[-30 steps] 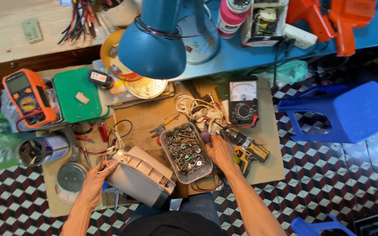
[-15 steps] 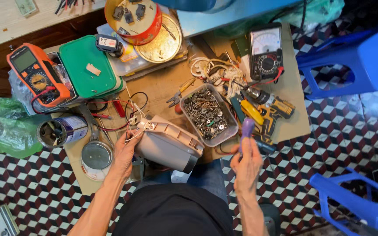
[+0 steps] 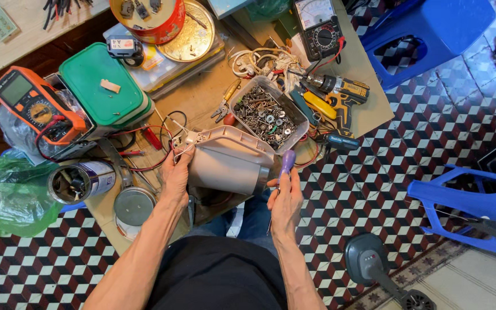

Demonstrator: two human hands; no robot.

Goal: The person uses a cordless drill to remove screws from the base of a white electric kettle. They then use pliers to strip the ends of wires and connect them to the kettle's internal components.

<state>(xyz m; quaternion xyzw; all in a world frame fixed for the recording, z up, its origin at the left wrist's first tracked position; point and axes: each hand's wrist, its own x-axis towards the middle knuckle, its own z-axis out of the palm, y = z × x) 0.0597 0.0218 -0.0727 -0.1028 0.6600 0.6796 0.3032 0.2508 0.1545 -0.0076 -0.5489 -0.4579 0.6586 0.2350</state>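
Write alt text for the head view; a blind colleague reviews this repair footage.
Seen from above, a person's left hand steadies a grey plastic appliance housing on a cluttered workbench while the right hand holds a purple-handled screwdriver beside it. Behind it sit a tray of screws, a cordless drill and an orange multimeter.

Checkered tile floor (image 3: pixel 374 189) of dark and pale cubes, blue plastic stools (image 3: pixel 431 34), cluttered low wooden table (image 3: pixel 202 97).
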